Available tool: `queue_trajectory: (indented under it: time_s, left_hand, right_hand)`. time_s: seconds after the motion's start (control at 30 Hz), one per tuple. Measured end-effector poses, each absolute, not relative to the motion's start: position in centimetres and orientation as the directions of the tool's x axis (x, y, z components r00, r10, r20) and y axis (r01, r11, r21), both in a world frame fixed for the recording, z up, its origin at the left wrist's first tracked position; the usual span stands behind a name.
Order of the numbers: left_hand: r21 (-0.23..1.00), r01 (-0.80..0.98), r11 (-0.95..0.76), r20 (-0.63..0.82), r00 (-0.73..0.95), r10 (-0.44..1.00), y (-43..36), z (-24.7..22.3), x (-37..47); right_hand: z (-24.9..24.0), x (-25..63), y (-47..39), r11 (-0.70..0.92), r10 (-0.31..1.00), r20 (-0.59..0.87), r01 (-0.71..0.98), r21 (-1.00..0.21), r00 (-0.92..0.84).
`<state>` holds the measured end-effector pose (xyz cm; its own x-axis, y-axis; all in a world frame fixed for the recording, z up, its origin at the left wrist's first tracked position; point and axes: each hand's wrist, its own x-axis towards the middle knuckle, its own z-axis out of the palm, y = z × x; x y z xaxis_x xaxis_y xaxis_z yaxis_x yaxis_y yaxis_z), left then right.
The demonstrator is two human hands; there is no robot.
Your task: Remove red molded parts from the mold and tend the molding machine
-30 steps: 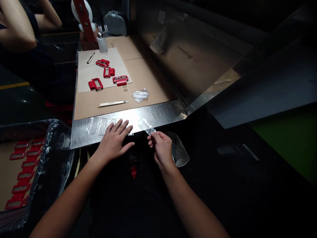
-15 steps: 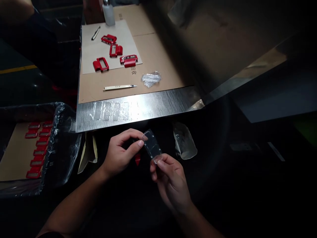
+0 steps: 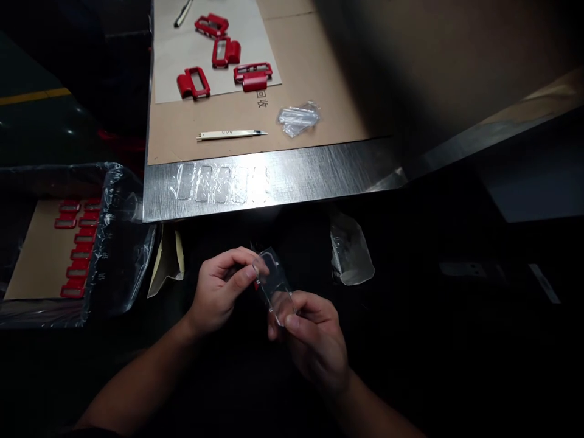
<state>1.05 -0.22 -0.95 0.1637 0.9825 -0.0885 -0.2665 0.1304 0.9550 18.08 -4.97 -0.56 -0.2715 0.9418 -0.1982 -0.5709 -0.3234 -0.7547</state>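
With the see-through plastic cover (image 3: pixel 274 280) as the clock's centre and 12 pointing straight away from the person, both hands are clamped on it by the fingertips. The left hand (image 3: pixel 224 287) pinches its edge at about 11, and the right hand (image 3: pixel 314 331) its near end at 5. The cover is tilted in mid-air, short of the worktop (image 3: pixel 319 173).

The main risk is probably a slip: the cover looks thin and smooth, the grip takes in little more than its rim, and nothing but dark space shows below. Squeezing from both ends might bow it or snap the small tabs along its sides, and thumbs sliding across the face could smear it. Against dark clothing its outline is hard to read, so a bump would be easily missed.

The worktop's metal front edge crosses at 12, near the fingertips; a careless lift could knock the cover there. Just beyond, at 11, a row of plastic pieces (image 3: pixel 222 184) lies flat and could be brushed aside. Farther on, between 11 and 12, the craft knife (image 3: pixel 232 134) points its blade toward the crumpled film (image 3: pixel 298 118), a hazard for reaching fingers.

Room to move looks best toward 1, along the bare metal; a plastic bag (image 3: pixel 351 252) hangs nearer 2 to 3, and a paper bag (image 3: pixel 166 267) sits at 9.
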Motion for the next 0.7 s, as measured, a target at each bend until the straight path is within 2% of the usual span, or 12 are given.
queue_trajectory:
  time_s: [0.07,0.17,0.23,0.27,0.3,0.33,0.4,0.47,0.5,0.6,0.7]
  left_hand:
    - [0.868,-0.367,0.335,-0.273,0.212,0.938,-0.8,-1.7,2.0]
    - [0.586,-0.450,0.674,-0.557,0.381,0.738,-1.8,-2.9,3.3]
    - [0.415,-0.402,0.816,-0.647,0.499,0.576,-2.4,-3.6,3.7]
    - [0.379,-0.362,0.852,-0.667,0.531,0.522,-2.5,-3.9,3.8]
    - [0.394,-0.329,0.858,-0.676,0.528,0.513,-2.6,-4.2,3.7]
    - [0.463,-0.308,0.831,-0.673,0.489,0.556,-2.5,-4.4,3.4]
    - [0.691,-0.270,0.670,-0.598,0.307,0.740,-2.1,-4.5,2.7]
    - [0.875,-0.220,0.431,-0.417,0.108,0.903,-1.5,-4.2,1.7]
    - [0.927,-0.201,0.317,-0.315,0.044,0.948,-1.2,-3.8,1.3]
    - [0.993,-0.103,0.057,-0.060,-0.022,0.998,-0.2,-2.2,0.7]
    - [0.984,0.133,-0.119,0.129,-0.063,0.990,0.5,-1.2,0.9]
  right_hand:
    - [-0.4,18.3,-5.0,-0.229,0.964,-0.126,-0.479,-0.847,-0.236]
    - [0.1,18.7,-4.8,-0.125,0.980,-0.066,-0.323,-0.938,-0.186]
    - [0.4,18.8,-4.6,-0.131,0.982,-0.092,-0.250,-0.959,-0.163]
    - [0.5,18.8,-4.6,-0.144,0.982,-0.112,-0.221,-0.964,-0.152]
    - [0.5,18.9,-4.6,-0.155,0.982,-0.129,-0.192,-0.969,-0.140]
    - [0.5,18.9,-4.6,-0.159,0.982,-0.140,-0.160,-0.974,-0.126]
    - [0.4,18.9,-4.6,-0.155,0.985,-0.146,-0.092,-0.984,-0.095]
    - [0.2,18.9,-4.8,-0.156,0.985,-0.152,-0.046,-0.987,-0.078]
    - [0.2,18.9,-4.8,-0.161,0.985,-0.158,-0.036,-0.986,-0.075]
    - [0.1,18.8,-4.9,-0.173,0.982,-0.171,-0.017,-0.985,-0.081]
    - [0.0,18.8,-5.0,-0.208,0.976,-0.207,-0.005,-0.978,-0.067]
